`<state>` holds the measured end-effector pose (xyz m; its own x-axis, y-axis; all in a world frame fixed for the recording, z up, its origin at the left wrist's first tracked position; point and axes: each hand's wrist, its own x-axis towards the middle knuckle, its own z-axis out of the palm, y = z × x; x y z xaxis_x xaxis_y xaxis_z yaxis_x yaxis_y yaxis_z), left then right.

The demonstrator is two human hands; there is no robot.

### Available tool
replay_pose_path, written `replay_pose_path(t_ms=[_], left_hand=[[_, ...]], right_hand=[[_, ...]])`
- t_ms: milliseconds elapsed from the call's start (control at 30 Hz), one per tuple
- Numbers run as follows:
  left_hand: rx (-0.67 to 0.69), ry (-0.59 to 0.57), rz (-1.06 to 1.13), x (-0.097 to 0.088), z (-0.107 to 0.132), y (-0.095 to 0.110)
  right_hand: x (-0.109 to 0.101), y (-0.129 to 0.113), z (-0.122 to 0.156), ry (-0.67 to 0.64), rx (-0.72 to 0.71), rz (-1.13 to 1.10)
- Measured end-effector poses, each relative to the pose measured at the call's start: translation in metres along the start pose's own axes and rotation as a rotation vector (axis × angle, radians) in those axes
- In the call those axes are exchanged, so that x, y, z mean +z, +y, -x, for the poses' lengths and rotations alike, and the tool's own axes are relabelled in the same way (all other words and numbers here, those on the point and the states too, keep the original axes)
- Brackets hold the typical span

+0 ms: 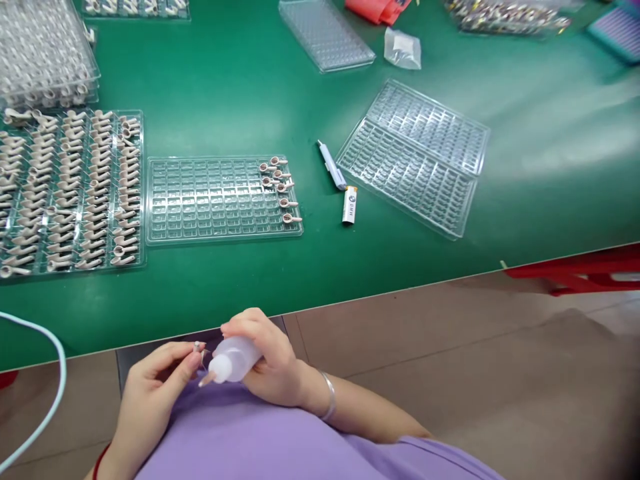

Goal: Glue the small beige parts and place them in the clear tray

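Note:
Over my lap, just off the table's front edge, my left hand pinches a small pale part between thumb and fingertips. Its exact kind is too small to make out, and something thin and curved shows just below it. My right hand is wrapped round a translucent white squeeze bottle, tilted with its capped end toward my left fingers. On the table ahead, a clear compartment tray has several small beige cup-and-stem pieces, like earphone shells, along its right side.
At left, a tray is packed with beige pieces; stacked trays stand behind it. A pale blue pen-like tool, a white lighter and two clear trays lie right of centre. A white cable curves at lower left.

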<state>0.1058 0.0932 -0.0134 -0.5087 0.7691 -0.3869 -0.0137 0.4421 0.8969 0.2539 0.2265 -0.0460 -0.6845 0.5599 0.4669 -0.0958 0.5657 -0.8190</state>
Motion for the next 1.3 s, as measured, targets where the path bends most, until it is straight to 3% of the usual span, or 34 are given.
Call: replay_pose_path(t_ms=[100,267,900,1300], left_hand=[[-0.271,-0.091,0.225,0.007,-0.006,-0.011],[-0.408,-0.058,0.355,0.015,-0.013,-0.024],[-0.401,-0.019,0.310,0.021,-0.020,-0.013],[-0.406,0.071,0.431,0.028,-0.020,-0.010]], right_hand=[[0.009,0.002,0.003,0.047,-0.094,0.148],[0.012,0.007,0.007,0.036,-0.112,0.251],[0.017,0.008,0.010,0.083,-0.092,0.281],[0.020,0.010,0.013,0.106,-0.088,0.293]])
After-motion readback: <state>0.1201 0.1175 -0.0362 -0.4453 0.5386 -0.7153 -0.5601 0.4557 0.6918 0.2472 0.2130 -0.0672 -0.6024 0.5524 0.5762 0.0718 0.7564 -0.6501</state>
